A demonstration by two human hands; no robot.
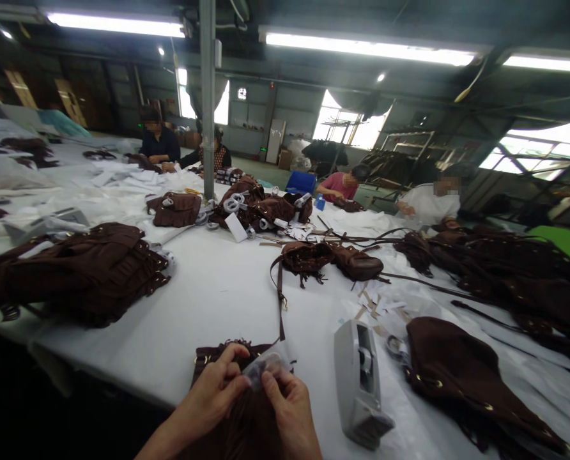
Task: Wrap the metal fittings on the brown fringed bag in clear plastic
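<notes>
At the near table edge a dark brown fringed bag (249, 425) with gold eyelets lies below both hands. My left hand (220, 386) has its thumb and fingers closed on the left side of a clear plastic wrap (261, 369). My right hand (287, 399) pinches the same plastic from the right. Something inside the plastic is too unclear to name. A thin brown strap (280, 297) with a gold clasp runs from the bag toward the middle of the table. To the right of my right hand stands a grey tape dispenser (349, 383).
A brown drawstring bag (450, 358) lies right of the dispenser. More brown bags are heaped at left (93, 275), and others pile up around a metal post (208, 96). Small brown pouches (308, 257) sit mid-table on the white tabletop (213, 287). Several people work across the table.
</notes>
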